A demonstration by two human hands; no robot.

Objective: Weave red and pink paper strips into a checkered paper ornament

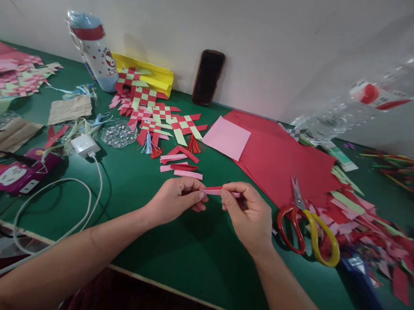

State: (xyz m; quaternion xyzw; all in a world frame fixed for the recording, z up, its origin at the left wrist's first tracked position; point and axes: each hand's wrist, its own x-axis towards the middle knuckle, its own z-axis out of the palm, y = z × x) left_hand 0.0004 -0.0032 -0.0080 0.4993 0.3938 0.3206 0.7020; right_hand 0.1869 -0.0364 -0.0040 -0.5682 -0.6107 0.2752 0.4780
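A narrow folded pink and red paper strip [214,190] is pinched between both my hands above the green table [186,248]. My left hand [177,200] grips its left end with thumb and fingers closed. My right hand [247,214] pinches its right end. Just beyond my hands lie a few folded red and pink strips [181,162]. Behind them several woven red, green and pink paper pieces [153,113] are laid out in a row.
Red-and-yellow scissors [308,223] lie right of my right hand beside red paper sheets [281,160], a pink sheet [226,137] and paper scraps [365,222]. A white charger with cable [85,145], a dish of googly eyes [119,134], a water bottle [94,48] and a phone [207,77] stand farther back.
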